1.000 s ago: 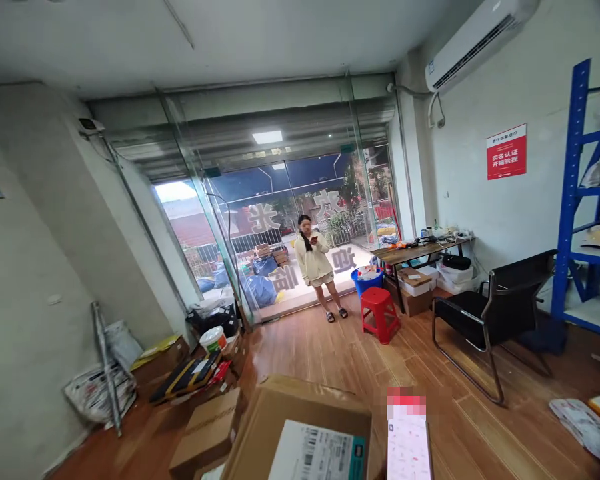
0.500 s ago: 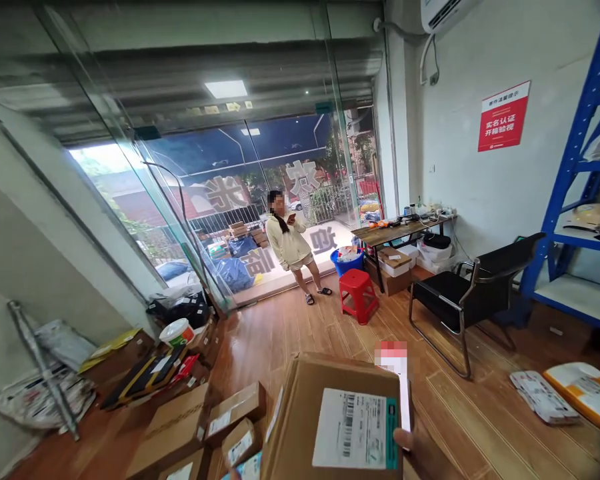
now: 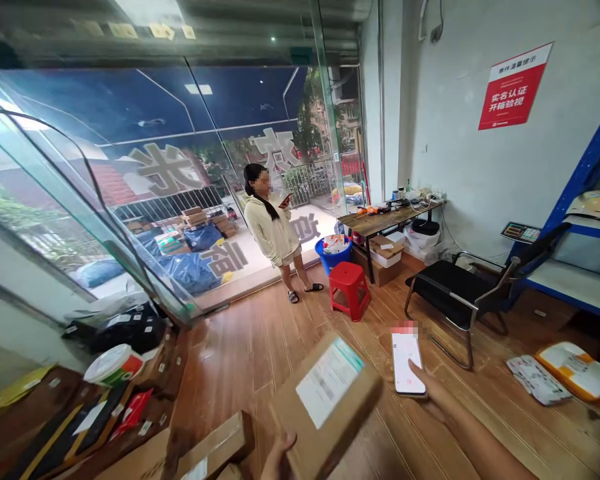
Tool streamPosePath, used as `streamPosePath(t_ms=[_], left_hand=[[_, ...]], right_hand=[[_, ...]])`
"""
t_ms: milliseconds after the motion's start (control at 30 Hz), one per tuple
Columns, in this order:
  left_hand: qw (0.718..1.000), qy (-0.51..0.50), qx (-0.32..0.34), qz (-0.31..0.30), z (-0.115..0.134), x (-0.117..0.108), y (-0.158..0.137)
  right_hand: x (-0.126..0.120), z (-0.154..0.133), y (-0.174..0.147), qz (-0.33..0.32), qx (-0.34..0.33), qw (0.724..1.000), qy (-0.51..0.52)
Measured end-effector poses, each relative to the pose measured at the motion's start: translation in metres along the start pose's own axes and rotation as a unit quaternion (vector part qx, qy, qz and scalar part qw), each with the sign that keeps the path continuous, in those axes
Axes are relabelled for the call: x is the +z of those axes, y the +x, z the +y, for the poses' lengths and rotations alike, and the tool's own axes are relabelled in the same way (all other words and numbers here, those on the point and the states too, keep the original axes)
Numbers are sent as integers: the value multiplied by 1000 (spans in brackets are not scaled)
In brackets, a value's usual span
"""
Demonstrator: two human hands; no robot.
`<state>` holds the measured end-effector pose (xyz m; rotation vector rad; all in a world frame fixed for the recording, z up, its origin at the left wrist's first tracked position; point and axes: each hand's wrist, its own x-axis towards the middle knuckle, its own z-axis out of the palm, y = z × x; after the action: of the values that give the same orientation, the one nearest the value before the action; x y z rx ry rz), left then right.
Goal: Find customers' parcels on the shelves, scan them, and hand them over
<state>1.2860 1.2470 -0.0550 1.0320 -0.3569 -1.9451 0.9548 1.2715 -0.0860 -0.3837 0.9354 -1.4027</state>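
Note:
A brown cardboard box (image 3: 353, 417) with a white and green shipping label (image 3: 329, 381) is tilted in front of me at the bottom centre. My left hand (image 3: 281, 453) grips its lower left edge, thumb on the top face; the other fingers are hidden. To the right of the box, a smartphone (image 3: 406, 363) with a bright white screen rests in my right hand (image 3: 423, 385). That thumb lies over the screen's lower part. Phone and box are apart. Below the box, other cardboard boxes (image 3: 217, 443) sit on the floor at the lower left.
A person (image 3: 275, 227) holding a phone stands by the glass front. A red stool (image 3: 349, 287), a blue bin (image 3: 333, 259), a wooden table (image 3: 375, 223) and a black chair (image 3: 455, 283) stand ahead and right. Packages and a white bucket (image 3: 113, 365) crowd the left wall.
My right hand has come away from the box's right edge and holds the phone apart to the right. The box has turned and tilted in my left hand. The view has moved nearer the glass front.

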Motion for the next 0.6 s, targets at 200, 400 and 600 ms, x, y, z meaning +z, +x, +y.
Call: streamPosePath(t_ms=[200,400,600], left_hand=[[984,-83,153,40,16,54,73],[971,-77,217,64,26,104,133],[965,-58,254,22,57,139,214]], right_hand=[[4,-22,24,36,16,996,84],[14,-26,72,54,43,987,144],[15,-58,160,-11,1,993,116]])
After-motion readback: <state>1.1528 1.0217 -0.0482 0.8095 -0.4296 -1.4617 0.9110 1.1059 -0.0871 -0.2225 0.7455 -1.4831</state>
